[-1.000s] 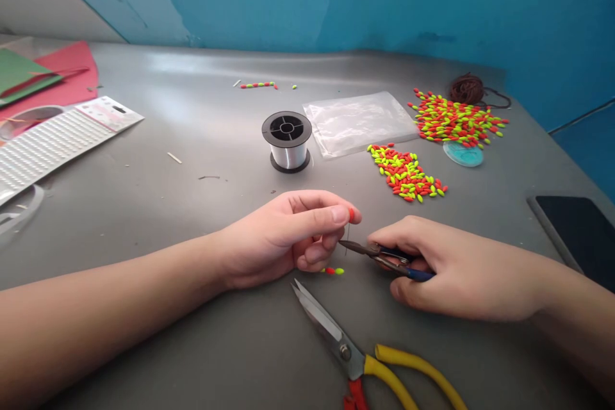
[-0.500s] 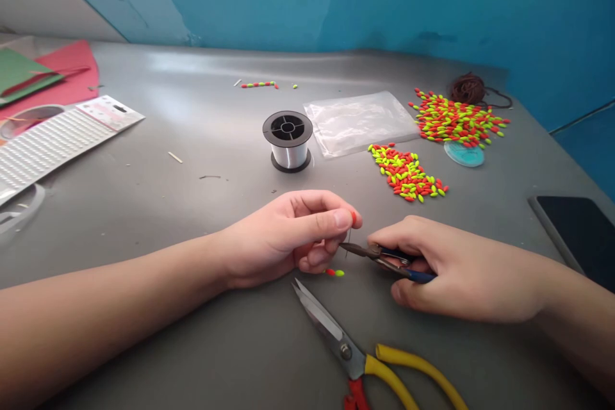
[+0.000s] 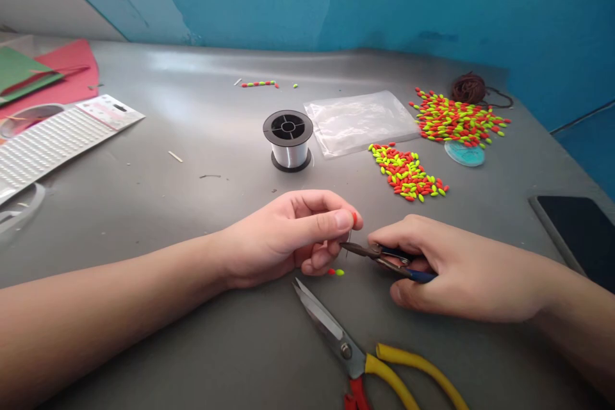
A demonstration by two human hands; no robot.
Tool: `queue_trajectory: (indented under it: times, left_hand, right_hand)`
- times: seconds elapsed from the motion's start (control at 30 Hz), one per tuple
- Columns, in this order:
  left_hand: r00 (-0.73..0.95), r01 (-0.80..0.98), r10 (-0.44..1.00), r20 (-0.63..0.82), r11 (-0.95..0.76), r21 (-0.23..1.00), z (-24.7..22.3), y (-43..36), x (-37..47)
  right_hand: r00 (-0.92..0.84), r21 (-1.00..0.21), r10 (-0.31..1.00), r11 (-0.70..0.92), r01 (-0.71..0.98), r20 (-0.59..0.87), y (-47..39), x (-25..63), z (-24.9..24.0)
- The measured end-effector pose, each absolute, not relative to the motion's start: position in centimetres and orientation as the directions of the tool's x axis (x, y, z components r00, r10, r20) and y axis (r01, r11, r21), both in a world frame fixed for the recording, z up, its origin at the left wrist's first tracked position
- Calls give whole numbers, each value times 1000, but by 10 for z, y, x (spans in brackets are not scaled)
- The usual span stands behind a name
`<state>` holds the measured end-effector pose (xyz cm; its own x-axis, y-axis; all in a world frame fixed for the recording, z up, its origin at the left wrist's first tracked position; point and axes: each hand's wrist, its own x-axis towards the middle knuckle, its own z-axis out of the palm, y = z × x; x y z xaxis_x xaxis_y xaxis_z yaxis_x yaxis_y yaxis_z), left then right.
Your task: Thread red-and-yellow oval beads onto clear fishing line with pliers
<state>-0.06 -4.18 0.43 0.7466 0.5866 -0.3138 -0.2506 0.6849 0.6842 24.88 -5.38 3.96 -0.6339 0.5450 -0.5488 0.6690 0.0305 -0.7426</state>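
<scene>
Between thumb and forefinger, my left hand point(image 3: 307, 234) pinches a red bead point(image 3: 354, 219), mostly covered by the fingertips. A thin strand of line hangs down from it. My right hand point(image 3: 446, 269) is wrapped around blue-handled pliers point(image 3: 379, 255), whose narrow jaws touch or lie right beside the strand. A red and a green bead point(image 3: 339, 272) show just below my left fingers. Scissors point(image 3: 336, 333) with yellow handles lie on the table in front of my hands, blades slightly apart.
A spool of clear line point(image 3: 289, 150) stands beyond my left hand, beside a clear plastic bag point(image 3: 360, 122). Red and green beads lie in two piles point(image 3: 408, 173) at the right. A phone point(image 3: 579, 230), brown yarn point(image 3: 467, 88) and a card of white pearls point(image 3: 62, 141) are farther out.
Hardly anything differs. My left fingers have shifted very slightly, covering a little more of the beads below; my right hand and the pliers stay in place.
</scene>
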Motion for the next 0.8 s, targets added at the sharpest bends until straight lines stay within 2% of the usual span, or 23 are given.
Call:
queue_trajectory:
  times: [0.8]
  left_hand:
    - [759,-253,580,-295,680,688,5,-42,0]
  right_hand:
    - [-641,-768,540,-17,640,-546,-53,248,41]
